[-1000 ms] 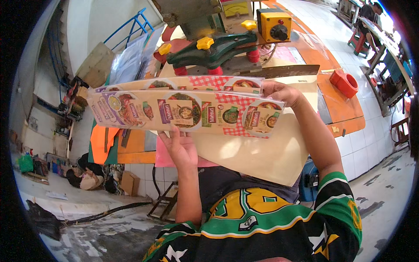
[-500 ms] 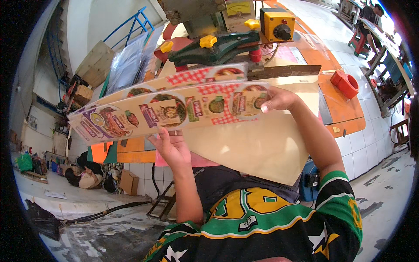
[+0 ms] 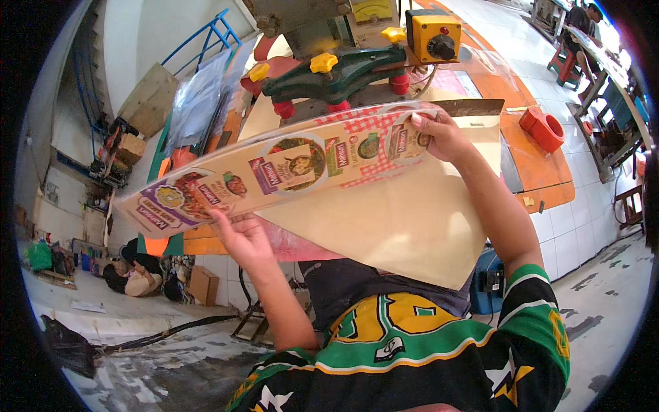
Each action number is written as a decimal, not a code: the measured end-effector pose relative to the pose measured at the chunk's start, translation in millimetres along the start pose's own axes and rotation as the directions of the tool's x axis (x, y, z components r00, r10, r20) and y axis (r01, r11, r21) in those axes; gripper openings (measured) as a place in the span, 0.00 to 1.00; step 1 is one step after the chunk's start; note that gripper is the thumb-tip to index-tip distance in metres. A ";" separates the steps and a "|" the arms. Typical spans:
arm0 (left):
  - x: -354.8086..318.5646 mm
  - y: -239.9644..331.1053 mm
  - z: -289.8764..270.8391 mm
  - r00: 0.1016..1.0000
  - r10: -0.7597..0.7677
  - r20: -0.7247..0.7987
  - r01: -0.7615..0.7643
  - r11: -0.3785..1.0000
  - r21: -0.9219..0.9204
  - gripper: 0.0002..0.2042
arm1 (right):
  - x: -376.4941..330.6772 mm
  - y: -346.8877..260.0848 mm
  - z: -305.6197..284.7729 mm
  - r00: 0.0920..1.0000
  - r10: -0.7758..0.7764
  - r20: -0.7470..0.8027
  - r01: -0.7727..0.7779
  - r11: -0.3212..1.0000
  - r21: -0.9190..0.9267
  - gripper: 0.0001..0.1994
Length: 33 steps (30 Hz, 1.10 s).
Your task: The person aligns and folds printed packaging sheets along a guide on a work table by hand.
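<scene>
A long printed strip with food pictures and a red checked pattern spans the space between my hands, tilted down to the left. It looks glossy, like clear plastic, and at least one more sheet edge shows behind it. My right hand pinches its right end, thumb on the front. Toward the left end, my left hand holds the lower edge, thumb in front and fingers behind. Under the strip lies a large cream sheet that overhangs the table's near edge above my lap.
A dark green machine clamp with yellow knobs stands just beyond the strip, beside a yellow control box. A red tape roll holder sits on the orange table at right. Clear plastic sheets are stacked at left. Other people are farther off.
The two strips that were apart have come together. My left hand has slid left and slightly down along the edge, while my right hand has risen a little, steepening the tilt.
</scene>
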<state>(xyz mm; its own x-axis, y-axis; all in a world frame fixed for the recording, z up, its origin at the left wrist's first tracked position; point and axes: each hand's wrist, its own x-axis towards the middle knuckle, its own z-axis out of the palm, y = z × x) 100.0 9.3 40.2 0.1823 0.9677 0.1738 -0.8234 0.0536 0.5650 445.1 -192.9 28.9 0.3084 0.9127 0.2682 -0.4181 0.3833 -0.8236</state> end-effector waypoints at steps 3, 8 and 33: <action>18.8 20.2 -33.7 0.992 0.073 -0.105 -0.073 0.997 0.001 0.21 | -2.2 -12.8 -11.6 0.997 -0.060 -0.047 0.056 0.993 -0.099 0.18; 34.3 43.3 -95.7 0.978 0.195 -0.073 -0.190 0.979 0.075 0.24 | -5.0 -37.1 -23.3 0.972 -0.206 -0.115 0.189 0.971 -0.144 0.17; 49.0 28.1 -71.7 0.965 0.000 0.264 -0.155 0.809 0.566 0.23 | -42.0 -92.2 -62.2 0.999 0.018 0.040 0.007 0.831 -0.556 0.21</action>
<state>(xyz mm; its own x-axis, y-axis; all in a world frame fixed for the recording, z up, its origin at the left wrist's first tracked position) 47.3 75.9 6.8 0.3177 0.8685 0.3805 -0.3904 -0.2459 0.8872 523.9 -275.4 62.5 0.2669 0.9242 0.2732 0.1299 0.2464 -0.9604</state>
